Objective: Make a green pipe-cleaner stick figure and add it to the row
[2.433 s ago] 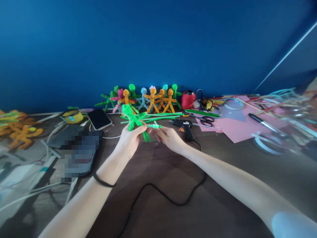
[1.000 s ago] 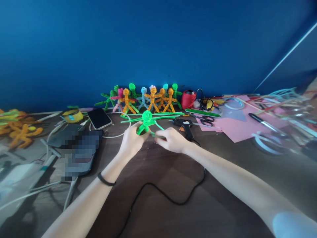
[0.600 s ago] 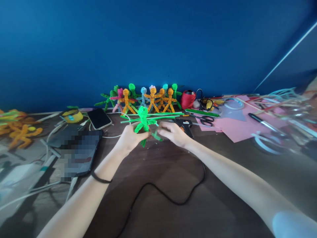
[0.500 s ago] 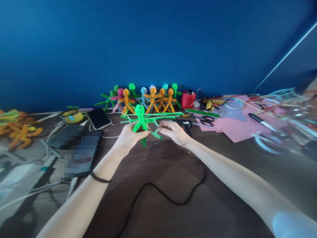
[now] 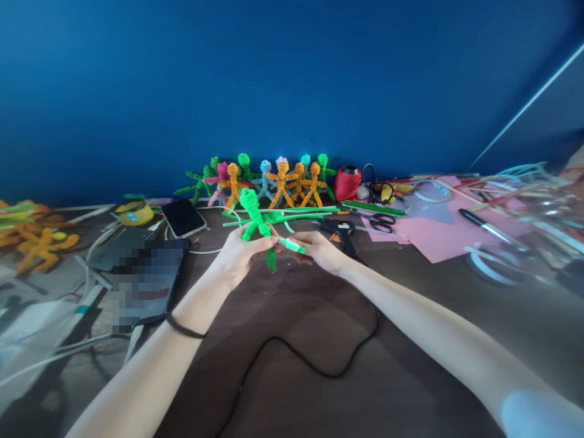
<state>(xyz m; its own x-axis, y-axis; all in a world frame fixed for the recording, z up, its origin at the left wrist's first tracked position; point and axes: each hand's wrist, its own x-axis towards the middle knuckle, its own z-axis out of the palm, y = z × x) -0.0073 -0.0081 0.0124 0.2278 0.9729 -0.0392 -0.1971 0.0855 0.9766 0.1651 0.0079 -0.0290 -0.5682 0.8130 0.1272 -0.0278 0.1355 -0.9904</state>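
Observation:
A bright green pipe-cleaner figure (image 5: 254, 218) is held upright above the dark table. My left hand (image 5: 237, 255) is closed round its body, thumb and fingers pinching the middle. My right hand (image 5: 317, 249) pinches one of its legs (image 5: 292, 245), which sticks out sideways to the right. The other leg hangs down between my hands. The figure's round head tilts up and to the left.
A row of several orange, green, pink and blue figures (image 5: 274, 179) stands against the blue wall. A black glue gun (image 5: 340, 231) with its cord, loose green pipe cleaners (image 5: 296, 213), scissors (image 5: 378, 220), pink paper (image 5: 433, 234), a red spool (image 5: 347, 182) and a phone (image 5: 183, 218) lie around.
The green figure has been turned in my hands: its head now leans left. My right hand shifted along the leg and pulled it out sideways.

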